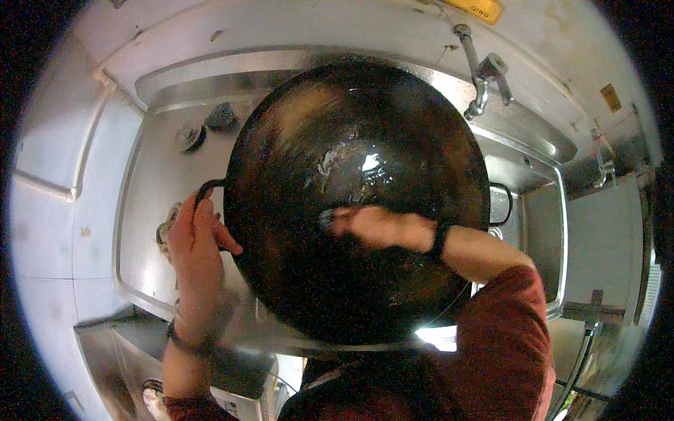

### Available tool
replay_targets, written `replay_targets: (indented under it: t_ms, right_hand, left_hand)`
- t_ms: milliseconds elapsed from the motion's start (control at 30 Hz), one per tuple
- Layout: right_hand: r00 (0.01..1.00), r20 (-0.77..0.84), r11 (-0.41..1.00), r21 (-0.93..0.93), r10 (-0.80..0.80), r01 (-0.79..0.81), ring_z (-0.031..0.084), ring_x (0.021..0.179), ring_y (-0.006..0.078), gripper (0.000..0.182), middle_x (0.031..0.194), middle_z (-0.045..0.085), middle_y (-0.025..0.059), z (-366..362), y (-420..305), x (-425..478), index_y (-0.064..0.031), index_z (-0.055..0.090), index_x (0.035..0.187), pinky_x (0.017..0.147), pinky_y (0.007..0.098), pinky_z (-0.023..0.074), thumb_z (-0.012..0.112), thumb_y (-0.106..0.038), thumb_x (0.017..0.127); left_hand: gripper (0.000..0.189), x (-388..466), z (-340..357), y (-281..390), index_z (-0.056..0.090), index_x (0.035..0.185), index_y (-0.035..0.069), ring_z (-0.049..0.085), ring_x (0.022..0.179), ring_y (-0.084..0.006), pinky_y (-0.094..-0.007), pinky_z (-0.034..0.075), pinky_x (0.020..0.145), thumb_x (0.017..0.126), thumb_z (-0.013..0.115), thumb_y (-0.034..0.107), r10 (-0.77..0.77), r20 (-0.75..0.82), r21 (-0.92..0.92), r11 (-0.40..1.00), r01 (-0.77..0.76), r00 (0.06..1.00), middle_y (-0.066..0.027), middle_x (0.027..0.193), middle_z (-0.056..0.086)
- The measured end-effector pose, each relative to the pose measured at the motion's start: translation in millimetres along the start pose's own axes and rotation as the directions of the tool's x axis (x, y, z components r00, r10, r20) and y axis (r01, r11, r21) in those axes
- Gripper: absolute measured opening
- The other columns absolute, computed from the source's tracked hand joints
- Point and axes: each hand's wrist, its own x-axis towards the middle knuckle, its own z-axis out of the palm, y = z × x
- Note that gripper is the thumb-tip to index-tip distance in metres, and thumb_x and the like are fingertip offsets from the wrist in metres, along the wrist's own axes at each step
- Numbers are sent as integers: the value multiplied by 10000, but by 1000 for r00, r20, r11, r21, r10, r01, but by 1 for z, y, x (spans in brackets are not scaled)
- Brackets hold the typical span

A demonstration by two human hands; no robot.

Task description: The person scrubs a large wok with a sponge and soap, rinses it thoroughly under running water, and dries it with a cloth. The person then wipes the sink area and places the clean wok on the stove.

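Note:
A large dark wok (421, 131) with two loop handles rests across a stainless steel sink unit, water glistening at its middle. At its left side, my left hand (202, 226) grips the loop handle, with fingertips against the rim. Inside the wok, my right hand (379, 226) is pressed low over the surface, slightly blurred. Its fingers are closed on a small greyish, shiny scouring pad (327, 218), mostly hidden by the fingers. The right loop handle (509, 204) stands free over the basin.
A dark scrubber (221, 117) and a round metal-like item (190, 138) lie on the steel drainboard (150, 210) at left. A crumpled cloth-like thing (164, 231) is behind my left hand. A metal faucet (482, 89) juts from the back wall above the sink basin (545, 226).

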Motion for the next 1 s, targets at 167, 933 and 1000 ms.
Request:
replay_targets:
  t_ms: [167,933,1000]
  right_hand:
    - [858,-423,753,-452,291,-478,530,1054,366,593,1204,441,239,-55,76,-28,-71,472,1216,777,395,521,636,15,653]
    - [967,-243,520,-819,70,-244,537,969,260,335,1050,582,30,-34,101,-115,-177,570,1147,796,359,486,506,-216,821]
    - [983,-171,373,-910,64,-183,558,928,234,382,1004,591,4,-47,82,-128,-161,549,1201,750,375,502,505,-236,829]
  left_hand:
    - [285,0,-5,-5,568,1115,-19,497,430,-108,-237,430,416,971,433,187,-15,20,-66,998,17,1000,-28,542,503]
    - [319,-1,-2,0,607,1112,7,494,503,-110,-242,398,519,961,441,233,186,37,159,969,-189,982,-24,568,512]
    - [316,-3,-5,-3,609,1110,12,478,499,-107,-243,386,518,963,434,231,191,23,203,960,-192,981,-22,563,496]
